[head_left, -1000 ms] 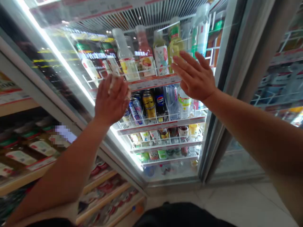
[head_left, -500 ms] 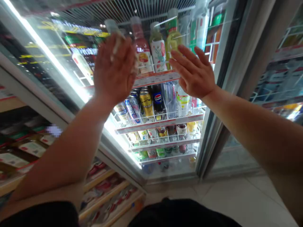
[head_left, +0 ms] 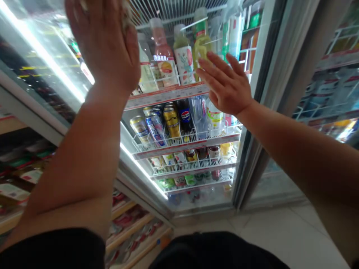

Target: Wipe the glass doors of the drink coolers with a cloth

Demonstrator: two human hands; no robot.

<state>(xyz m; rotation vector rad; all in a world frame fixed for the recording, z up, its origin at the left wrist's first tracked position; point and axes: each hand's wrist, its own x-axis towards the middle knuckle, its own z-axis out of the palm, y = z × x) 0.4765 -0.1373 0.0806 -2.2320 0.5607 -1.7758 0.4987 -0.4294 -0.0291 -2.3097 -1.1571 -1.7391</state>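
Nearest, the two bare forearms rise from a dark sleeve (head_left: 56,250) toward the glass door (head_left: 53,41) of a drinks fridge. The work in hand looks like a wiping pass over the pane, high on its left side. A further stroke would call for steady, flat pressure so the pad does not slip out.

The left hand (head_left: 103,41) is spread flat, back to the camera. A pale cloth (head_left: 126,16) shows at its far edge, seemingly pinned under the palm. The right hand (head_left: 227,87), lower and to the right, lies open on the glass, fingers splayed and holding nothing.

Beyond the fingers, bottles (head_left: 183,59) stand on a shelf, with cans (head_left: 171,121) below them.
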